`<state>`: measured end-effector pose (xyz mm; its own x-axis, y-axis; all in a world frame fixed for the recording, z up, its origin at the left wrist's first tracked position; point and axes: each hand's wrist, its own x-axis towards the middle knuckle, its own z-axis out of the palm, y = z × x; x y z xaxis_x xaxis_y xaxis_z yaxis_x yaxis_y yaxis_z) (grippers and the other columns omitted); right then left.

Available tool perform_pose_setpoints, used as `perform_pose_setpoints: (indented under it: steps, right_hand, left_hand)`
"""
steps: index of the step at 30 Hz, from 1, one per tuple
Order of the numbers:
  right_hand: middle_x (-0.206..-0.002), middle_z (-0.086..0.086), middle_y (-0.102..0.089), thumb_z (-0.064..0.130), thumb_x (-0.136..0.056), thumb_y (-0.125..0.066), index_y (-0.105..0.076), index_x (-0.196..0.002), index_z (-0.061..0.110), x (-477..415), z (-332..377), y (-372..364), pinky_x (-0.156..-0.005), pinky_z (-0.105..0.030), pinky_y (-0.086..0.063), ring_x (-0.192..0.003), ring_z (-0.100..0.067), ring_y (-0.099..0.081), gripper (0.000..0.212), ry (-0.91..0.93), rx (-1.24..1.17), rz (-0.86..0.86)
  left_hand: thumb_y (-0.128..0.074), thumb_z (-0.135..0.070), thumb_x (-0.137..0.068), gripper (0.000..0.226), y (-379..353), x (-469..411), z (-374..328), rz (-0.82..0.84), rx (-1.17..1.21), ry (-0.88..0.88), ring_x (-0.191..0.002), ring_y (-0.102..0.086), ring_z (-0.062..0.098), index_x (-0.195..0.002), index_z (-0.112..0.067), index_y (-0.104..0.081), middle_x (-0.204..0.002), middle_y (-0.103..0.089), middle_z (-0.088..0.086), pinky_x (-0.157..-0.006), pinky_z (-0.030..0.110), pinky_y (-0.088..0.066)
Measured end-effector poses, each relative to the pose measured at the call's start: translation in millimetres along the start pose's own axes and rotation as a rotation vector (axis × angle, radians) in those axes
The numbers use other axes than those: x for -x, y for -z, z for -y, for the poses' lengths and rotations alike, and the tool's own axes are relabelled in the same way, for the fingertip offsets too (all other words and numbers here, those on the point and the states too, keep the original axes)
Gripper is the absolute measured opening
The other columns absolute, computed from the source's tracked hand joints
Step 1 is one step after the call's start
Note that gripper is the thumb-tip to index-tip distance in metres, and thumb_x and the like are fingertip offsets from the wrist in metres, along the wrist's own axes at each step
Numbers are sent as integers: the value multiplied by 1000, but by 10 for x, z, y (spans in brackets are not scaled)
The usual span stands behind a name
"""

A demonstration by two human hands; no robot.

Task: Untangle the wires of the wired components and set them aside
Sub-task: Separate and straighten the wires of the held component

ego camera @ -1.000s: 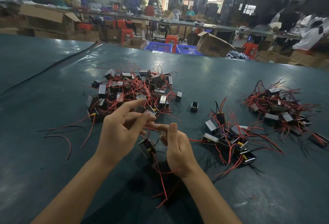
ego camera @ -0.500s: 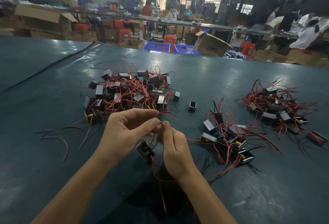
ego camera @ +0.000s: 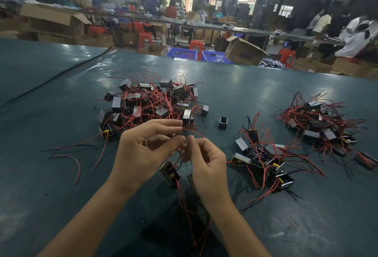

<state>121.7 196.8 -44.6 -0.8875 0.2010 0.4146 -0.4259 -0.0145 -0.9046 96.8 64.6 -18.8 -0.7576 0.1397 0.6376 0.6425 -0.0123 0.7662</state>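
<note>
The left hand [ego camera: 143, 150] and right hand [ego camera: 206, 162] pinch the red wires [ego camera: 180, 155] between them. The component [ego camera: 169, 174] hangs just below the fingers [ego camera: 192, 142], nearer the left.

The left hand [ego camera: 143, 150] and right hand [ego camera: 206, 162] are shown bare, with both forearms [ego camera: 88, 222] left uncovered, no sleeve being worn.

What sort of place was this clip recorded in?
Most likely a factory assembly floor: piles of wired components on a long green worktable, open cardboard boxes, and other workers behind.
</note>
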Motion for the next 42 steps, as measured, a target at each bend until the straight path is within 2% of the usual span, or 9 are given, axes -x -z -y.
perform_pose_setpoints:
  steps: [3, 8, 16, 18, 22, 28, 33, 38, 42]
  right_hand:
    - [-61, 5, -59, 29, -87, -58, -65, -72, 14, 4, 5, -5, -56, -22, -44, -57, -9, -51, 23, -7, -9, 7]
    - [-55, 11, -56, 24, -88, -61, -69, -74, 12, -8, 8, 12, -49, -15, -38, -51, -1, -45, 19, 1, 7, 5]
    - [-54, 1, -45, 31, -88, -58, -66, -83, 2, 2, 44, 20, -45, -28, -26, -48, -12, -34, 31, 17, 36, 26]
    - [-56, -5, -49, 30, -87, -59, -69, -82, 2, -9, 56, 38, -46, -29, -27, -49, -15, -38, 30, 20, 23, 43]
    - [-67, 5, -71, 12, -93, -57, -70, -84, 5, -21, 79, 76, -60, -11, -48, -61, -1, -64, 17, 19, -33, 127]
    - [-69, 1, -69, 16, -92, -60, -70, -83, 6, -8, 89, 78, -64, -19, -51, -65, -8, -64, 17, -16, -5, 148]
    - [-65, 7, -61, 9, -92, -64, -69, -84, 15, 23, 73, 43, -53, -23, -42, -59, -11, -50, 11, -30, 57, 151]
    - [-70, -17, -62, 7, -92, -62, -70, -87, 6, 15, 61, 74, -59, -31, -43, -65, -21, -51, 10, -42, 4, 134]
    - [-73, -5, -67, 8, -90, -63, -73, -84, 11, -1, 60, 100, -66, -23, -48, -70, -16, -58, 12, -89, -68, 137]
  left_hand:
    - [-75, -9, -74, 19, 0, 5, -4, -17, -91, -64, -77, -74, 13, -94, -9, -73, -107, -73, 3, -69, 24, -59]
    - [-76, -14, -74, 17, 28, 2, -18, 26, -120, -32, -78, -73, 12, -91, -11, -75, -87, -76, -3, -67, 23, -58]
    - [-76, -12, -71, 15, 60, -31, -41, 33, 58, 120, -75, -73, 12, -86, -13, -75, -82, -76, 0, -69, 15, -54]
    - [-76, -11, -71, 15, 59, -35, -44, 56, 63, 119, -74, -73, 12, -85, -11, -75, -82, -76, 2, -67, 16, -54]
    - [-77, -10, -68, 15, 58, -40, -57, 40, 71, 129, -70, -73, 12, -82, -15, -75, -78, -76, 0, -65, 15, -54]
    - [-77, -12, -66, 18, 67, -51, -80, 12, 100, 220, -64, -71, 9, -83, -11, -73, -73, -75, 2, -59, 14, -53]
    - [-77, -14, -65, 13, 70, -71, -86, -15, 119, 307, -52, -63, 5, -75, -7, -74, -61, -71, 3, -50, 13, -48]
    - [-75, -12, -70, 14, 110, -64, -59, 89, -30, 120, -68, -70, 7, -83, -14, -75, -79, -75, -1, -64, 14, -53]
    - [-75, -11, -73, 20, 191, -66, 3, 173, -150, -20, -77, -70, 10, -92, -18, -74, -88, -74, -7, -70, 17, -54]
